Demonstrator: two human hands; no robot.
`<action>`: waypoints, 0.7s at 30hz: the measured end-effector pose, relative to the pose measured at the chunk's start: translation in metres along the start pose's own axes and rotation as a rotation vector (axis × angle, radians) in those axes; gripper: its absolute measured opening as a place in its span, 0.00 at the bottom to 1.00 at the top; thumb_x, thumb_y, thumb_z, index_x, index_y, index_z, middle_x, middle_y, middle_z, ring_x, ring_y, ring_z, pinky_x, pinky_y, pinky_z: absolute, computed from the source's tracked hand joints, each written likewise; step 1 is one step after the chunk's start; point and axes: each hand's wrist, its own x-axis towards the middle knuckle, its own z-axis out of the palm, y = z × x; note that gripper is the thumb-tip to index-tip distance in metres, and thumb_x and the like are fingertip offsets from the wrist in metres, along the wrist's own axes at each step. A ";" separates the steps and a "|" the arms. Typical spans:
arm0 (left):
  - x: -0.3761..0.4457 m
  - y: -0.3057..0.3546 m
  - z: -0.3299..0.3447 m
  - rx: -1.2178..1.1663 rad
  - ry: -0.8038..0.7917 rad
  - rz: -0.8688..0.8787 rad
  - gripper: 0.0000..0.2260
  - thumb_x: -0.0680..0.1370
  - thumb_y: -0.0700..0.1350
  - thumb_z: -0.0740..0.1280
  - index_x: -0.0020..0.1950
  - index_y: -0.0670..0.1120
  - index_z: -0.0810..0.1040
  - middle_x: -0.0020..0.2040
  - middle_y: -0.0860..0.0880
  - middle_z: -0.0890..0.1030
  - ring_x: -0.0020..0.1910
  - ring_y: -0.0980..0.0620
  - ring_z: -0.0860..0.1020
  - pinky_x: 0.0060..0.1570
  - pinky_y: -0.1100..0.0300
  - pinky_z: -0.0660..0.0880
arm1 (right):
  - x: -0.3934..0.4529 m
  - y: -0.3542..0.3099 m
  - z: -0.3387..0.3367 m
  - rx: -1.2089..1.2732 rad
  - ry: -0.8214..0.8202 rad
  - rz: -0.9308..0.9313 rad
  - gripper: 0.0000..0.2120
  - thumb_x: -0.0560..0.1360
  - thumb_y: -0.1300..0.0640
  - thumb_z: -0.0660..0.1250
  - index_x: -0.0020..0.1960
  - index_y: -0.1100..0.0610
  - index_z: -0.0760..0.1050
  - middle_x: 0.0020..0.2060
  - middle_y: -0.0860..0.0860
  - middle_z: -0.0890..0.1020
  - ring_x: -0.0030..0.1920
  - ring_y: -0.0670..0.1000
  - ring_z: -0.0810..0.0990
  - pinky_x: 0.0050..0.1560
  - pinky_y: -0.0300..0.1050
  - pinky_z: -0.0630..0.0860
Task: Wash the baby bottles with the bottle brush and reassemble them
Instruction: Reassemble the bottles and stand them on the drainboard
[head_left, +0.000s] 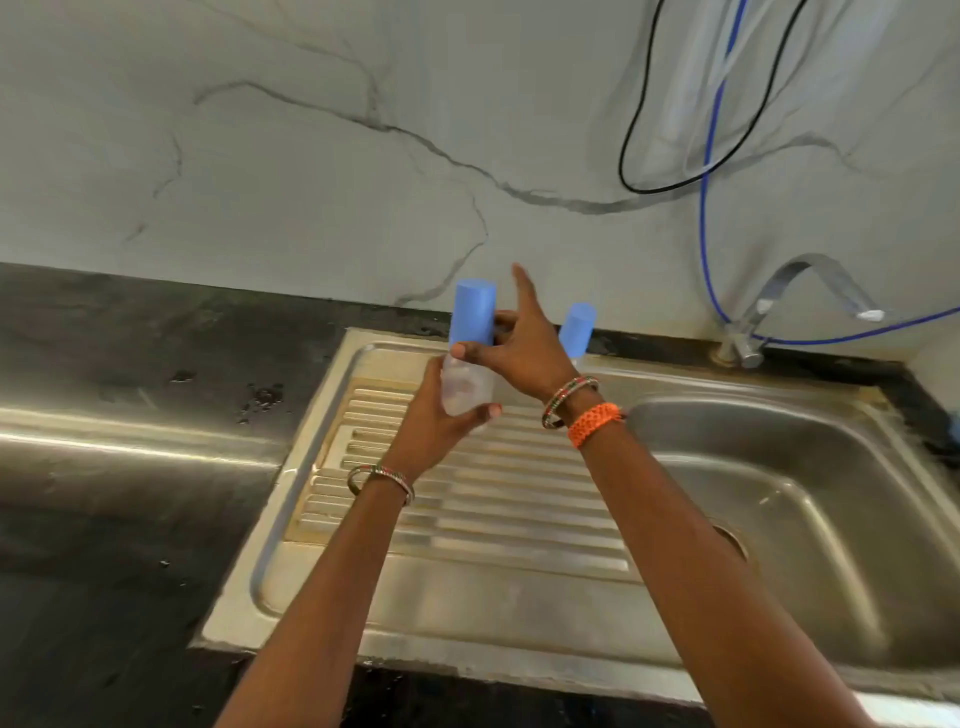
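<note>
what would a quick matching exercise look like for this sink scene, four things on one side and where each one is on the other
Things
1. blue cap
2. second bottle
3. tap
4. drain hole

Places
A. at the back right corner of the sink, against the wall
B. in the bottom of the basin
C. on the bottle held in the left hand, with the right hand gripping it
D. standing at the back rim of the sink, behind the right hand

Pairs: 1-C, 2-D, 3-A, 4-B
</note>
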 end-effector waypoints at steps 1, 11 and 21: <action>0.010 -0.010 -0.013 0.070 0.043 -0.009 0.35 0.61 0.56 0.76 0.63 0.45 0.70 0.56 0.49 0.76 0.51 0.61 0.75 0.46 0.73 0.72 | 0.010 0.002 0.012 0.013 -0.048 0.002 0.48 0.67 0.59 0.77 0.77 0.54 0.50 0.59 0.58 0.78 0.57 0.52 0.78 0.60 0.47 0.75; 0.115 -0.064 -0.084 0.170 0.104 -0.133 0.28 0.61 0.42 0.79 0.58 0.47 0.73 0.48 0.47 0.81 0.45 0.49 0.79 0.47 0.52 0.76 | 0.118 0.029 0.092 -0.312 -0.155 0.025 0.27 0.67 0.58 0.75 0.64 0.60 0.71 0.59 0.55 0.79 0.58 0.55 0.77 0.50 0.39 0.69; 0.153 -0.105 -0.089 0.216 0.135 -0.177 0.22 0.69 0.31 0.72 0.61 0.40 0.74 0.48 0.49 0.79 0.40 0.60 0.76 0.34 0.75 0.71 | 0.156 0.067 0.132 -0.213 -0.031 0.126 0.19 0.67 0.61 0.74 0.55 0.61 0.75 0.50 0.55 0.81 0.47 0.52 0.78 0.44 0.40 0.70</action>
